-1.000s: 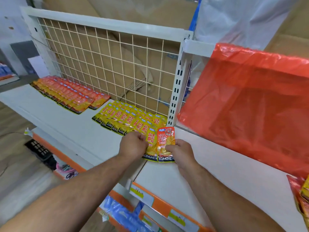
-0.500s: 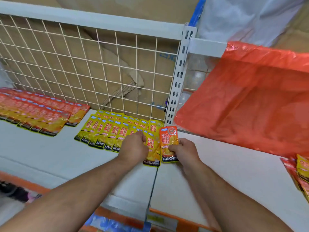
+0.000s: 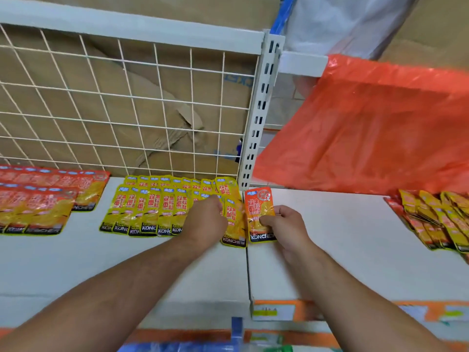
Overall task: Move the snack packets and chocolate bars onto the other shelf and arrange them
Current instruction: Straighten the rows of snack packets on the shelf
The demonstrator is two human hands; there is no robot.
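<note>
I'm in a shop, standing at a retail display rack. It has white metal shelves (image 3: 152, 262), a wire-mesh back panel (image 3: 127, 110) and a slotted upright (image 3: 261, 110). Price-label strips (image 3: 274, 311) run along the front edge of a shelf. The stock is many identical yellow snack packets (image 3: 142, 212) and red-orange packets (image 3: 38, 199), laid flat in overlapping rows (the black bands read KONCHEW). Worn cardboard cartons (image 3: 152, 85) stand behind the mesh.
</note>
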